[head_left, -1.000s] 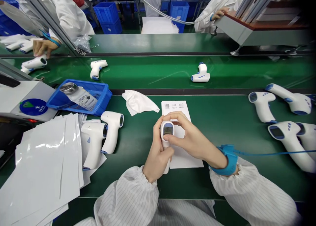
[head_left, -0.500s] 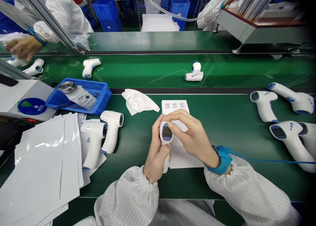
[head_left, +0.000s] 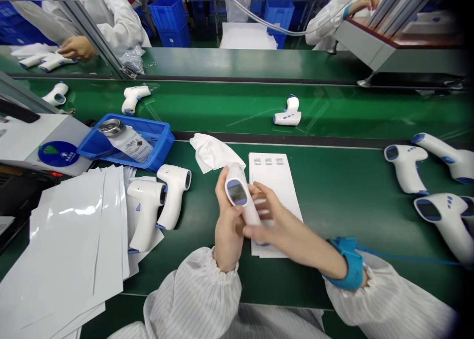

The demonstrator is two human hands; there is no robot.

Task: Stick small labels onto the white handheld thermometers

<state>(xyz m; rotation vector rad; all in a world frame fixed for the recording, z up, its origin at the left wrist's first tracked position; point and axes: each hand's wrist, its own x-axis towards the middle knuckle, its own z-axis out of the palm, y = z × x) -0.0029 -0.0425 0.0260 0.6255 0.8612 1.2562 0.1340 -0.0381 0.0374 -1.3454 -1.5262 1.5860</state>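
Note:
A white infrared thermometer (head_left: 245, 208) with a blue-framed screen is tilted in front of me, its handle slanting down to the right. My left hand (head_left: 230, 230) is wrapped round its head, fingers on the left side and thumb below the screen. Lower down, my right hand (head_left: 276, 220) closes on the handle, thumb underneath and fingers behind, slightly blurred. Under the right hand lies a stack of white label sheets (head_left: 272, 171) with small printed blocks at the top. A crumpled white cloth (head_left: 213, 152) lies just beyond the thermometer.
Left are two thermometers (head_left: 174, 193), white sheets (head_left: 74, 230) and a blue tray (head_left: 163, 146) holding a labelled bottle (head_left: 128, 140). Several thermometers (head_left: 407, 166) lie right. More sit on the green belt (head_left: 222, 102). Across it, a co-worker's hand (head_left: 79, 48) is by white thermometers.
My right hand has moved from the thermometer's head down to its handle. The thermometer has swung from upright to tilted. Belt thermometers have shifted slightly left; the co-worker's hand has moved back from the belt.

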